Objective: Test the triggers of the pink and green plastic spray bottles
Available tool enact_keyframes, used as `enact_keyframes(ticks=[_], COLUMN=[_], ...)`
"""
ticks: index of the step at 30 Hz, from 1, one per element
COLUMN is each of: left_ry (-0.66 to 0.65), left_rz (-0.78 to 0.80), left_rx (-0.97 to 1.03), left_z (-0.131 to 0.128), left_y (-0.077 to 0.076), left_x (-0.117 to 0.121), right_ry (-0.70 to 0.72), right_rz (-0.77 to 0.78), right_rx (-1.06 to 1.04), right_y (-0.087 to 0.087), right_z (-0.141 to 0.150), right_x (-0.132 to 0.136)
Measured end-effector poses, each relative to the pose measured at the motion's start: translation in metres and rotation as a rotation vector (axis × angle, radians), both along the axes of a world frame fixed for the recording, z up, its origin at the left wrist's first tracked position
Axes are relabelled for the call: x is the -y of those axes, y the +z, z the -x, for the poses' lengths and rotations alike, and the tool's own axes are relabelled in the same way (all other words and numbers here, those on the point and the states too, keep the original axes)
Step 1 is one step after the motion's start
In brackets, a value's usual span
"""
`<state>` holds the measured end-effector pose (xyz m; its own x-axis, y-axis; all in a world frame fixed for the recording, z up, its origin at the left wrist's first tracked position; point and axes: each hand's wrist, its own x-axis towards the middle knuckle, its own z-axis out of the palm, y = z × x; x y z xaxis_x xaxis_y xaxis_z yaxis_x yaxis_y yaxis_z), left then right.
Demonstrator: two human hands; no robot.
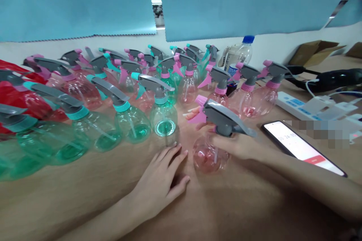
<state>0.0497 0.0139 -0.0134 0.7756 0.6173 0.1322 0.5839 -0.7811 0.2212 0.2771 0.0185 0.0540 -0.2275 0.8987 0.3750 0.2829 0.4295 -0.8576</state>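
Observation:
My right hand point(226, 141) is wrapped round the neck of a pink spray bottle point(210, 156) with a grey and pink trigger head. That bottle stands upright on the wooden table point(175, 214). To its left, my left hand point(162, 169) lies flat on the table, fingers spread, touching no bottle. Just beyond its fingertips is a green spray bottle point(163, 115) with a teal collar. Another green spray bottle point(132, 124) stands beside that one. Behind my right hand are further pink spray bottles point(246, 101).
Several more green and pink spray bottles crowd the left and back. A lit phone point(299, 145) lies at the right, near a white power strip point(294, 105) with plugs. Behind stand a blue-capped clear bottle point(244, 52) and a cardboard box point(311, 52). Red plastic point(17, 101) lies far left.

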Motion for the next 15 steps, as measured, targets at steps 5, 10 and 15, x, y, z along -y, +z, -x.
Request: enact_keyframes(ticks=[5, 10, 15], left_ry=[0.006, 0.017, 0.01], left_rz=[0.009, 0.01, -0.007], left_rx=[0.001, -0.016, -0.006], left_z=[-0.0017, -0.0023, -0.0013], left_y=[0.0027, 0.004, 0.0022], left_x=[0.0005, 0.0013, -0.0001], right_ry=[0.029, 0.042, 0.054], right_rz=[0.005, 0.031, 0.012], right_rx=[-0.043, -0.067, -0.042], right_y=[-0.002, 0.0027, 0.0002], right_z=[-0.0007, 0.001, 0.0005], right_x=[-0.0012, -0.0002, -0.0005])
